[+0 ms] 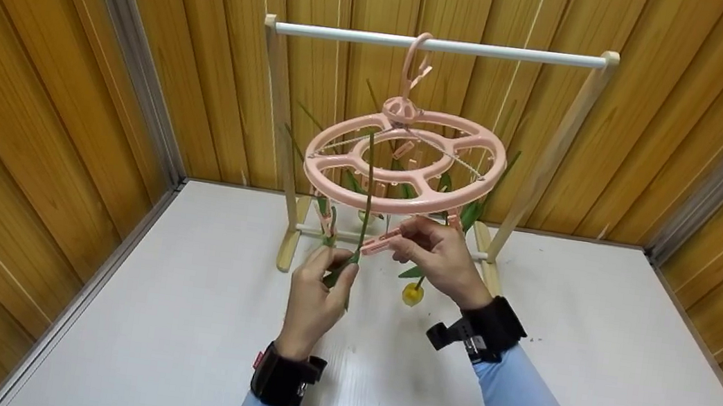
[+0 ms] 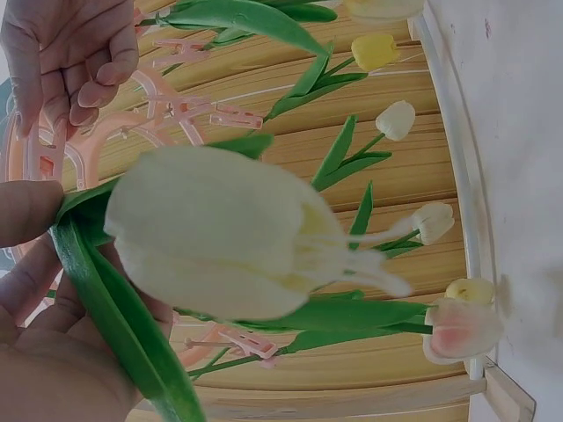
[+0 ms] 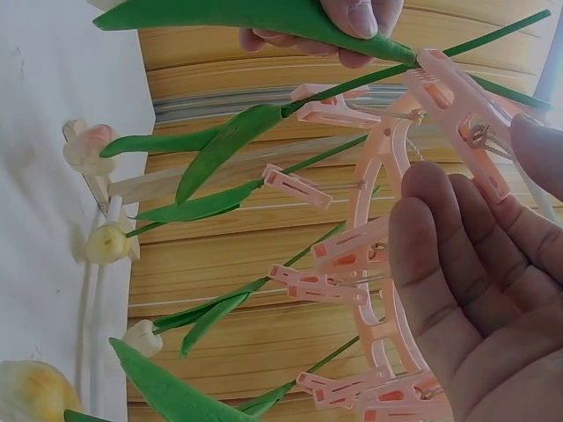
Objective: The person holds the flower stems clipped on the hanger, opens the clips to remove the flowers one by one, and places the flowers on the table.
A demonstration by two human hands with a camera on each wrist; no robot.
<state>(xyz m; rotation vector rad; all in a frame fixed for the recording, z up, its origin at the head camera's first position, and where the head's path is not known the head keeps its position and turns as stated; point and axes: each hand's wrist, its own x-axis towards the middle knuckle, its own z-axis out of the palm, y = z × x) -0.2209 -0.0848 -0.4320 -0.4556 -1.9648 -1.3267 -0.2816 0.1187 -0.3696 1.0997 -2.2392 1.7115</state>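
My left hand pinches a white tulip by its green stem, just where the leaves begin. The tulip's blossom hangs head down, large in the left wrist view, and its stem points up in front of the pink round hanger. Between thumb and fingers my right hand holds a pink clothespin that hangs from the hanger. The clothespin's tip meets the stem right above my left fingertips. In the head view my left hand hides the blossom.
The hanger hooks over a white rail on a wooden stand. Several tulips hang upside down from its other clothespins, among them a yellow tulip and a pinkish tulip. Below is a white table; wood-patterned walls surround it.
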